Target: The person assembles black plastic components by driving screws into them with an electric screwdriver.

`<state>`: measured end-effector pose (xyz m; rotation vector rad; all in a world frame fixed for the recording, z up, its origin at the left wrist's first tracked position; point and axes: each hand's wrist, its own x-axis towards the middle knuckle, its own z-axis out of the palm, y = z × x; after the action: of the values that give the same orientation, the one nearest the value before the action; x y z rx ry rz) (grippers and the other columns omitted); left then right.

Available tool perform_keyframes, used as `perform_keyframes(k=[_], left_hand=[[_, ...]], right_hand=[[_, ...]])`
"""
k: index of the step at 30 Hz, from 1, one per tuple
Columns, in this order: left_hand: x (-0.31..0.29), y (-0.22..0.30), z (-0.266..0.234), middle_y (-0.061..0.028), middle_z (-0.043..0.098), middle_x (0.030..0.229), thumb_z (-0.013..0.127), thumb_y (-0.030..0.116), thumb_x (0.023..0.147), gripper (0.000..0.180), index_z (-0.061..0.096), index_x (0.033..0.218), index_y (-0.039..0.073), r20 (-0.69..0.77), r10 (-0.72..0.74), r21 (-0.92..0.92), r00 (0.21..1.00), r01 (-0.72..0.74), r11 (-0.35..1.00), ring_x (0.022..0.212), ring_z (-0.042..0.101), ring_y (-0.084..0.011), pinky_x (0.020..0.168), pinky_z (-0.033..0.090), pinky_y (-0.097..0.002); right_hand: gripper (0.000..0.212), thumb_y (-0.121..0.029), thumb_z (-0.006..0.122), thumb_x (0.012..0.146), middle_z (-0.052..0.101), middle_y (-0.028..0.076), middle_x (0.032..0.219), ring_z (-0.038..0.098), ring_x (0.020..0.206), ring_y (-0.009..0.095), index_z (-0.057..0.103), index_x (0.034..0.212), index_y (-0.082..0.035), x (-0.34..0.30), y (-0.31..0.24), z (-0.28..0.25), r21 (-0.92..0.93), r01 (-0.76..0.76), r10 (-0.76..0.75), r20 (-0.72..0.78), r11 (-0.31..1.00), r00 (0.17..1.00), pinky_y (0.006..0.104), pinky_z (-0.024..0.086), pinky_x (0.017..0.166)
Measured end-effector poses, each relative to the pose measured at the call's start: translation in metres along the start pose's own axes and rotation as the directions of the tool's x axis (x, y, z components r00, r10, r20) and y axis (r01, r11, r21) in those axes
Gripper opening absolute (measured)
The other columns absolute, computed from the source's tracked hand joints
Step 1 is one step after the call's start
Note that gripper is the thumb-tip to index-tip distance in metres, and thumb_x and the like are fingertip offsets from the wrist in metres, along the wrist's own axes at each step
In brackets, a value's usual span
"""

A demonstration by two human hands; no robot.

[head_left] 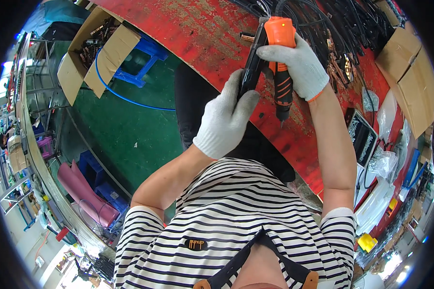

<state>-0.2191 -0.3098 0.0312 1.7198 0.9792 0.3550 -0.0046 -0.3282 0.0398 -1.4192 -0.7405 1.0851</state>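
My left hand [224, 120], in a white knit glove, is closed around the lower end of a long black bar-shaped part [254, 60] held at a slant over the table's edge. In my right hand [304, 67], also gloved, is an orange and black electric screwdriver [279, 33]. Its thin tip points down toward me, and a dark cord leaves its upper end. The bar lies close beside the screwdriver, with my right thumb reaching across toward it. The glove hides part of the screwdriver's body.
The worn red table [212, 36] carries a heap of black parts and cables [323, 24], with copper-coloured pieces [340, 67] nearby. An open carton [407, 72] stands right. At left are a carton of metal pieces [113, 55], a blue stool [142, 62] and a blue hose [125, 94].
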Motion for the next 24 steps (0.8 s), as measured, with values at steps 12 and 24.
perform_keyframes(k=[12, 24], left_hand=[[0.009, -0.003, 0.006, -0.0107, 0.072, 0.100, 0.071, 0.019, 0.101, 0.034, 0.061, 0.123, -0.005, 0.467, -0.142, -0.643, 0.873, 0.445, 0.623, 0.084, 0.071, -0.0176, 0.075, 0.060, -0.0316], [0.014, -0.006, 0.016, -0.0091, 0.071, 0.098, 0.070, 0.013, 0.100, 0.024, 0.062, 0.116, -0.003, 0.397, 0.018, -0.682, 0.918, 0.281, 0.675, 0.082, 0.072, -0.0168, 0.072, 0.060, -0.0313]], right_hand=[[0.041, -0.019, 0.085, 0.079, 0.068, 0.004, 0.092, 0.067, 0.075, 0.015, 0.068, 0.114, -0.006, 0.006, -0.011, -0.025, -0.151, 0.097, -0.115, -0.119, 0.984, 0.986, 0.0309, 0.058, 0.069], [0.039, -0.019, 0.081, 0.087, 0.072, 0.008, 0.091, 0.068, 0.068, 0.017, 0.067, 0.118, 0.000, -0.023, -0.030, -0.031, -0.020, 0.100, -0.102, -0.201, 0.995, 0.974, 0.0304, 0.054, 0.064]])
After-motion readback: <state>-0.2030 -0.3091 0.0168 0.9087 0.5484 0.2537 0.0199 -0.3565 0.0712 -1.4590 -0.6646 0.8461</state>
